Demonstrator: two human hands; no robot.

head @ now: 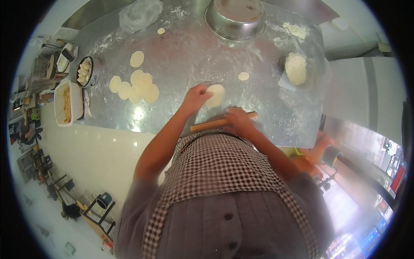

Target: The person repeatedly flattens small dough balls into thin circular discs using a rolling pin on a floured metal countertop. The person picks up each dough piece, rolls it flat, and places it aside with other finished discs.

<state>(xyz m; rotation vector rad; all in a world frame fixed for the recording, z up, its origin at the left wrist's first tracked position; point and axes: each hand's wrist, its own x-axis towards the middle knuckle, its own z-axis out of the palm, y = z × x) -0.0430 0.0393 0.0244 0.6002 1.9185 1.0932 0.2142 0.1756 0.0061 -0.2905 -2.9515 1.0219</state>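
Observation:
My left hand pinches the left edge of a flat round dough wrapper in front of me. Beside it, my right hand lies over a wooden rolling pin, close to the table edge at my apron. A smaller dough disc rests up and to the right of the wrapper. Several rolled wrappers overlap on the left part of the metal table, with a separate one above them. Another small disc lies farther back.
An upturned metal basin and a crumpled plastic bag stand at the back. On the right is a bowl of flour. At the left edge are a white tub of filling and a round container of dumplings.

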